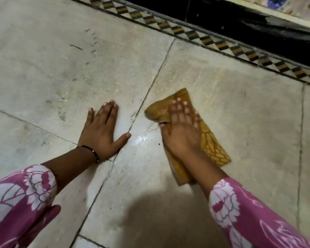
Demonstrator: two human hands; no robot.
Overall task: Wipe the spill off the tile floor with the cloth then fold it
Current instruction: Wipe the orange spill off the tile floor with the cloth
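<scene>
A mustard-yellow patterned cloth (211,145) lies folded into a long strip on the pale tile floor (61,68), right of centre. My right hand (182,129) presses flat on the cloth with its fingers straight and spread, the thumb at the cloth's left edge. A small wet, shiny patch of spill (140,139) glistens on the tile between my two hands, just left of the cloth. My left hand (102,133) rests palm-down on the bare tile, fingers straight, holding nothing. The cloth's far end is blurred.
A patterned border strip (204,35) of dark and tan triangles runs diagonally across the top, with a black band (249,20) beyond it. Grout lines cross the floor. A dark shadow (161,221) lies on the tile near the bottom centre.
</scene>
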